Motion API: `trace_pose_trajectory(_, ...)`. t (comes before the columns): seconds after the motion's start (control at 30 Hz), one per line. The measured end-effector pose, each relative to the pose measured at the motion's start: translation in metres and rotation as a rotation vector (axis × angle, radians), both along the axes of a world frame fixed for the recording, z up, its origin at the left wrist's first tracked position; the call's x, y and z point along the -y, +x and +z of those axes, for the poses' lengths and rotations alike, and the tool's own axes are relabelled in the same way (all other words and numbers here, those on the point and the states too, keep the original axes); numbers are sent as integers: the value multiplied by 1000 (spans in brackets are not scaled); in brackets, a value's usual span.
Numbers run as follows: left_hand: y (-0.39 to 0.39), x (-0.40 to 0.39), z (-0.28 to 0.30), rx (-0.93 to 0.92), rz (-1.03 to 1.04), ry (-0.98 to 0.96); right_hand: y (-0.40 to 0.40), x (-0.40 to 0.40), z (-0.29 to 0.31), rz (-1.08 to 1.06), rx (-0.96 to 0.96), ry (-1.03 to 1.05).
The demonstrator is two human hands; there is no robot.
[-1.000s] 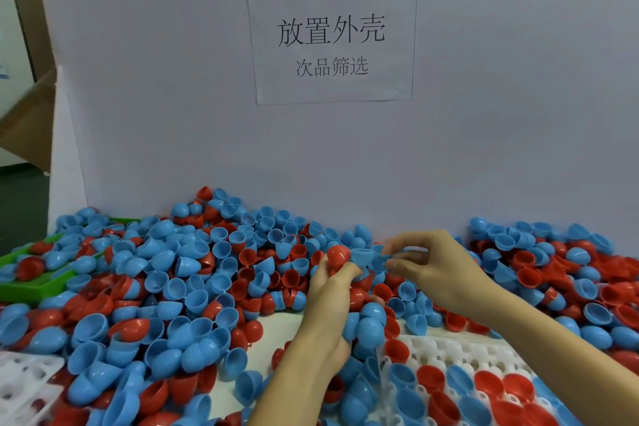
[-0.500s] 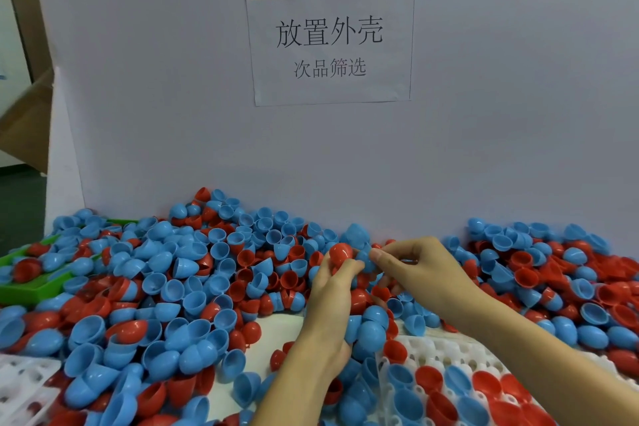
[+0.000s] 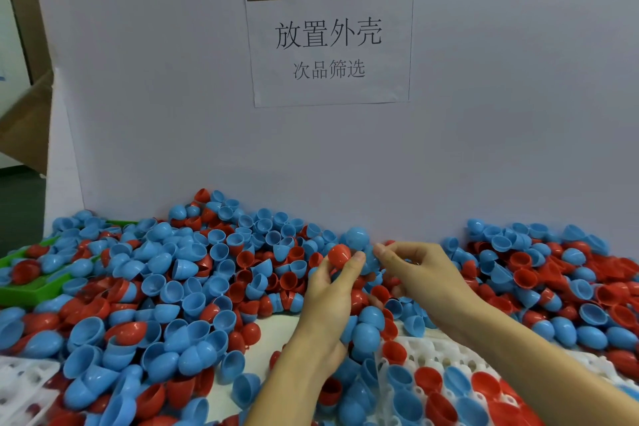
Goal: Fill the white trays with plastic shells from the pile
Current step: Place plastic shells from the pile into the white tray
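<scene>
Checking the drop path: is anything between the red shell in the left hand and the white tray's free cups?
The left hand pinches the red shell above the pile. Loose blue shells lie heaped on the white tray near edge; empty cups beyond look reachable from above.

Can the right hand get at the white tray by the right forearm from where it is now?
Probably yes. The right hand hovers over the pile just beyond the white tray, with nothing between them. Many cups already hold shells, so it would need an empty one; the left hand already holds a red shell.
</scene>
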State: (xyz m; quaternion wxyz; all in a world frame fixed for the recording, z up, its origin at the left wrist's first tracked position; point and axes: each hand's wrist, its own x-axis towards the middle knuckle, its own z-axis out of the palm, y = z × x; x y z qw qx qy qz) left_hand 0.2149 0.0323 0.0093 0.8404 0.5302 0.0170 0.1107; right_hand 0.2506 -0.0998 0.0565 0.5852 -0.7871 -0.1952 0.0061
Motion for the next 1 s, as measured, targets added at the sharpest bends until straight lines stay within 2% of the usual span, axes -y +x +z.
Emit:
trace_pose_trajectory(0.17,-3,1,1,-28,-48,-44,-5,0,2,-14,173,-115)
trace_pose_trajectory(0.33,-7,-1,4,-55,-102,-47,-3,2,6,-11,156,-140)
trace_pose_trajectory(0.43,-7,-1,6,-18,-115,72,0,6,10,30,132,-203)
trace_pose_trajectory(0.57,-7,-1,11,9,-154,156,2,14,11,51,145,-83)
trace_pose_trajectory(0.67,-7,-1,12,-3,-122,87,11,27,10,-94,199,-54)
trace_pose_trajectory(0.73,-4,-2,9,-41,-47,50,19,43,9,-164,244,-271)
trace_pose_trajectory(0.8,-2,-4,5,-64,8,54,23,57,7,-66,266,-619)
trace_pose_trajectory(0.87,-1,-4,4,-71,27,56,24,63,0,59,248,-883)
trace_pose_trajectory(1.0,-3,0,6,-78,-4,67,21,56,-13,168,215,-1104)
